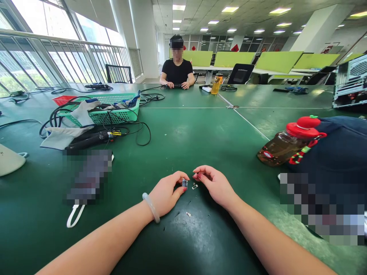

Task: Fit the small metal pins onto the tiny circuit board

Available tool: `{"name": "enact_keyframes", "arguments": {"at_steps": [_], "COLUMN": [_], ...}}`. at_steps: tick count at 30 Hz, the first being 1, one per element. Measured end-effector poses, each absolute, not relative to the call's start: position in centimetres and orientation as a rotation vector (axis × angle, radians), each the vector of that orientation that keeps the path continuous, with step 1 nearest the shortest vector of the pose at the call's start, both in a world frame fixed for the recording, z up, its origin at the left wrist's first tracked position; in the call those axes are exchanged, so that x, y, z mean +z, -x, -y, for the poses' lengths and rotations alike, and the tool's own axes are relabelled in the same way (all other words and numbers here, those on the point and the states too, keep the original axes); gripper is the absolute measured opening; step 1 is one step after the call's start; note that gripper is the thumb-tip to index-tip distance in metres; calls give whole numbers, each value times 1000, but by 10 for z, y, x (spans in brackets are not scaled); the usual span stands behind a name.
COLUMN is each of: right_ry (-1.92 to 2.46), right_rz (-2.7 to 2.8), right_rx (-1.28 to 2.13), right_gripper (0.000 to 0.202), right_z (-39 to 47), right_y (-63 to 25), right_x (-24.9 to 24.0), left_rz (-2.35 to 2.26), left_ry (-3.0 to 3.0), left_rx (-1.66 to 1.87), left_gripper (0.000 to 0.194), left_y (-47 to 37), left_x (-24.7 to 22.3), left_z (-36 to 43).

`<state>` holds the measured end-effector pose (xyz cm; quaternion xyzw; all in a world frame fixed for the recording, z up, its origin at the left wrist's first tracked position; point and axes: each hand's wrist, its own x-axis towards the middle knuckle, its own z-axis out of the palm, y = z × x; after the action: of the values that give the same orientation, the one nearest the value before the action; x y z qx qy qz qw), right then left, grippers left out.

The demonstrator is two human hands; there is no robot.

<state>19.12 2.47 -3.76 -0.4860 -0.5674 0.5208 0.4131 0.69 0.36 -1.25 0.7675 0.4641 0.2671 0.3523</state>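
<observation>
Between the thumb and fingers of my left hand (166, 193) is a small grey-blue block with dark openings (185, 183), perhaps an electrical part; its exact kind is unclear. A pale bangle (151, 208) circles the left wrist. My right hand (216, 186) is just to the right of the block, thumb and fingertips pinched together, and whatever they hold is too small to name. Under the right fingertips a tiny flat rectangular piece (195, 186) lies on the green table (177, 152). Closer to me lies a small pale scrap (188, 214).
A green basket (114, 116) with gloves and cables stands at the left, with a blurred dark item (90, 177) nearer. At the right are a red-lidded bottle (283, 147) and dark fabric (341, 149). A person (177, 68) sits across the table near an orange bottle (216, 84).
</observation>
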Motion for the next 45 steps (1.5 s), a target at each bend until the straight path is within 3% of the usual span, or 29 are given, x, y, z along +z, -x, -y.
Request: {"name": "enact_keyframes", "arguments": {"at_steps": [5,12,37,45], "right_ry": [1116,1075,1054,1085], "right_rz": [1313,1194,1420,1460], "right_rx": [1551,1608,1476,1379], "right_gripper": [27,33,20,29], "right_z": [-22,-22,-22,-20], "right_y": [-189,-190,-185,-183], "right_x": [-35,-30,-30,-32], "left_rz": [-1207,-1278,-1339,-1331], "left_ry": [-1981,-1883,-2017,-2292], "left_rx": [721,817,751,674], "left_gripper": [19,18,31,32], "left_y": [-7,-4,-1,0], "left_x": [-10,-15,-15,-19], "left_z": [-3,-8,-16,-17]}}
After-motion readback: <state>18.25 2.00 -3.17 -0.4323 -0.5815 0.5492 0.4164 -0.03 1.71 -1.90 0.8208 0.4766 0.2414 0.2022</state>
